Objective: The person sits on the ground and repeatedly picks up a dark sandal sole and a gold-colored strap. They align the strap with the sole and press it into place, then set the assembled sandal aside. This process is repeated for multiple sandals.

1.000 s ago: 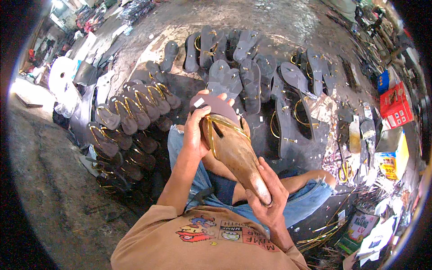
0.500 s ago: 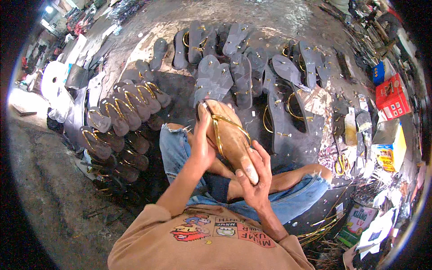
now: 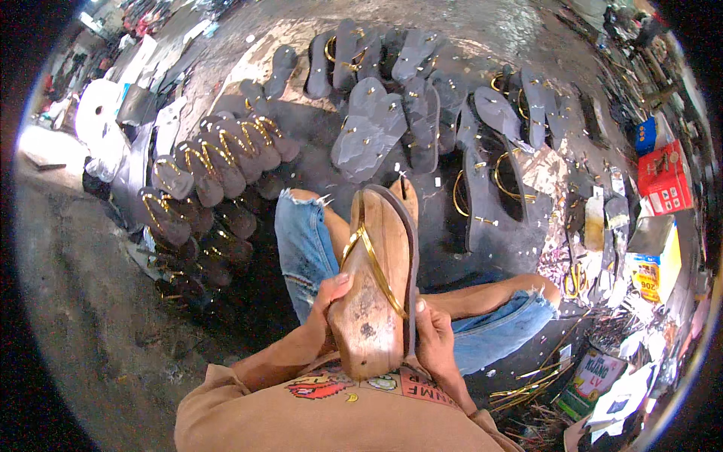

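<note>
And here, lower centre of the frame, left fingers (image 3: 339, 287) grip the wooden last (image 3: 369, 328), right fingers (image 3: 424, 318) pinch the gold-strapped sandal (image 3: 413, 264): best keep edges flush, pressure even!

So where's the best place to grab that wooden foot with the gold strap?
The wooden foot is probably best held near its rounded heel, left hand coming from the left, right hand from the right. That end is bare and points toward the tan shirt, while the gold strap spreads across higher up.
</note>
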